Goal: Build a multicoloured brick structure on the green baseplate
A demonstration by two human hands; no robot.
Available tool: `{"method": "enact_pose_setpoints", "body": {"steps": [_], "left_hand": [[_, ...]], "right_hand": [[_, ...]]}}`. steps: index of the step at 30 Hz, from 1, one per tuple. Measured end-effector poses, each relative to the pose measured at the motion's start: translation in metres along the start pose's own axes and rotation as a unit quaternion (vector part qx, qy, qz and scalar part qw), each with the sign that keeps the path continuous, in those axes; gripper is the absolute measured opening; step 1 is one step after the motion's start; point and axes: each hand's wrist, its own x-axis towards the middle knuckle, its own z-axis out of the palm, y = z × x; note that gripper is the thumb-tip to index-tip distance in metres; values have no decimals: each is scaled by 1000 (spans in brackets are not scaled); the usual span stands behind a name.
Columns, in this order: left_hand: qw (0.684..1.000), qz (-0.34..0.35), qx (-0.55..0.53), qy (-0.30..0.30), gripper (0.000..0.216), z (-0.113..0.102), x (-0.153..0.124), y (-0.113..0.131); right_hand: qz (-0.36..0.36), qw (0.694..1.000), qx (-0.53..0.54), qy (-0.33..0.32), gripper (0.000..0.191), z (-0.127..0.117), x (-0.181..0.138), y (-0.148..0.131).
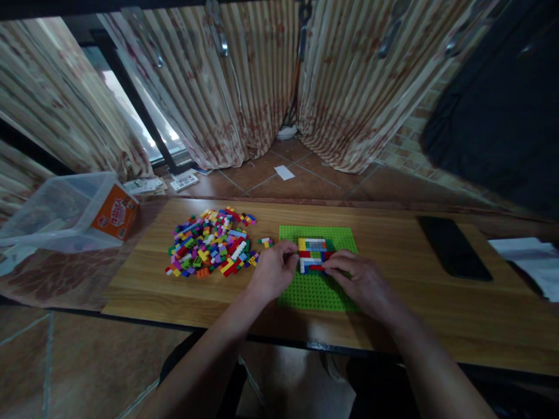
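Note:
On a green studded baseplate (317, 292) stands a low structure of toy bricks (311, 246) in white, yellow, red and blue. My left hand (274, 269) is at the structure's left side, its thumb and fingers curled close together; what they hold, if anything, I cannot make out. From the right, my right hand (358, 278) pinches a red brick (317, 267) at the structure's near right corner. Whether that brick is seated on the others cannot be seen. A few joined bricks (265, 241) lie just left of the baseplate.
A heap of loose multicoloured bricks (212, 247) covers the left part of the wooden table (406, 256). A black phone-like slab (454, 247) lies on the right. Beyond the left end is a clear plastic bin (72, 203) with an orange label. White papers (530, 262) are at far right.

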Motion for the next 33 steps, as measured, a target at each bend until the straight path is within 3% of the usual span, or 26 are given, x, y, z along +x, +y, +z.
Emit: {"method": "enact_pose_setpoints", "body": {"steps": [18, 27, 33], "left_hand": [[997, 19, 70, -37, 15, 1, -2, 3], [989, -41, 140, -19, 27, 8, -2, 12], [989, -58, 138, -8, 29, 9, -4, 14]], "right_hand": [[-23, 1000, -11, 4, 18, 8, 5, -6], [-17, 999, 5, 30, 16, 10, 6, -6], [59, 990, -21, 127, 18, 1, 6, -4]]}}
